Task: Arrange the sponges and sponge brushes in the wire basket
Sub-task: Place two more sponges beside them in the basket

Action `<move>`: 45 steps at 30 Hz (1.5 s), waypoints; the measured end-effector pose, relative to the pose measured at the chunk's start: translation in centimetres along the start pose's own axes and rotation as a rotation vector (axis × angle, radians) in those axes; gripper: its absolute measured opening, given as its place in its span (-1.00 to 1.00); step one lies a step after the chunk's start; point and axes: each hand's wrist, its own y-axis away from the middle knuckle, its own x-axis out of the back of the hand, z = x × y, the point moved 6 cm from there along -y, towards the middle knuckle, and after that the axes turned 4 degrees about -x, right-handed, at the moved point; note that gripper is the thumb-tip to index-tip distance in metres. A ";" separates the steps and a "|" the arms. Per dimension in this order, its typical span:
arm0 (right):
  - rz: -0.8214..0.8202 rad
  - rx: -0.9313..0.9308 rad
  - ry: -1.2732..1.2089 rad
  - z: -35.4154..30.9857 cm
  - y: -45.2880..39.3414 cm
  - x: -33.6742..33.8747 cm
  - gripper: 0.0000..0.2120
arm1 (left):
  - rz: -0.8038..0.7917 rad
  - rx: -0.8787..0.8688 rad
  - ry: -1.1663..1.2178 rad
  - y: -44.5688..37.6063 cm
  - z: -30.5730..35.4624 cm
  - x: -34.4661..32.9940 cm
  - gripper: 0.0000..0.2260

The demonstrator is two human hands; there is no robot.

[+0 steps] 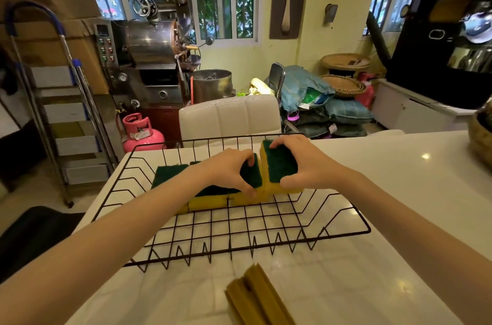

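Observation:
A black wire basket (266, 241) sits on the white counter. Several yellow sponges with dark green scouring tops lie in a row along its far half. My left hand (229, 169) pinches one sponge (251, 174) near the middle of the row, thumb at its front edge and fingers over its back. My right hand (300, 165) grips the rightmost sponge (281, 165), which is tilted up on its edge against its neighbour. Another flat sponge (167, 173) lies at the left end of the row.
A bundle of olive-yellow ridged pieces (255, 295) lies on the counter (386, 218) in front of the basket. A woven basket (482, 135) stands at the counter's far right. A white padded chair (229, 117) is behind the counter, a pink gas cylinder (141, 135) and a stepladder at the left.

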 end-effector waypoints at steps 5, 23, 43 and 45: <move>-0.172 -0.003 0.156 0.4 -1.6 -1.9 -0.26 | -0.055 0.057 -0.154 -0.1 0.2 0.1 -0.49; -0.380 -0.110 0.525 -0.2 -2.9 -3.5 -0.31 | 0.012 0.029 -0.240 0.9 1.3 -1.1 -0.57; -0.083 -0.074 0.196 -3.2 3.7 -2.8 -0.48 | -0.075 0.271 -0.099 7.6 0.1 -2.2 -0.29; -0.021 -0.052 0.137 -4.4 5.0 -2.0 -0.49 | -0.047 0.222 -0.036 8.6 1.7 -1.6 -0.33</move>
